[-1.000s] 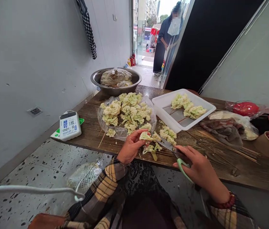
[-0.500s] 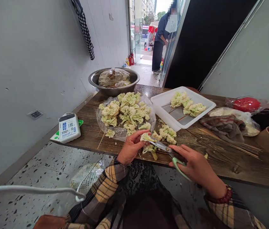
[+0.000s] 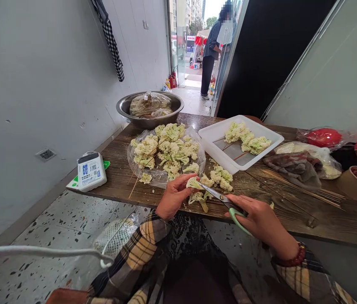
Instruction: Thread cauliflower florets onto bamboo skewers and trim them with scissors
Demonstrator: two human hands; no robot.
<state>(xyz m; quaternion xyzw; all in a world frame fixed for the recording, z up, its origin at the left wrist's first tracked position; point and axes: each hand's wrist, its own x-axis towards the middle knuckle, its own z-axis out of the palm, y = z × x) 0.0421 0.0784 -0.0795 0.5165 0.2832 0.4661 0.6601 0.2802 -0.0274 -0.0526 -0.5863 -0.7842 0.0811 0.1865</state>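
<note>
Two hands work above the table's (image 3: pixel 118 169) near edge. The left hand (image 3: pixel 175 196) pinches a small piece of cauliflower (image 3: pixel 192 183) between thumb and fingers, its stem side facing right. The right hand (image 3: pixel 257 215) grasps the green handles of the scissors (image 3: pixel 222 197), whose tips reach the stem side of that piece; how far the blades are parted is too small to tell.

For a clean snip, the stem seems best set deeper between the blades, nearer the pivot, since the tips alone may slip or crush it. The left fingertips lie close to the cutting line, so a grip farther back on the head looks safer. Short, firm cuts should shed fewer crumbs than sawing.

Loose pieces (image 3: pixel 221 177) lie just beyond the hands, in from the near edge. The larger heap (image 3: pixel 178 147) rests on a plastic bag (image 3: pixel 201 157), toward the table's left end. The white tray (image 3: pixel 221 161) sits toward the far edge, holding skewered cauliflower (image 3: pixel 256 145); working well short of its near corner would leave the scissors room to open.
</note>
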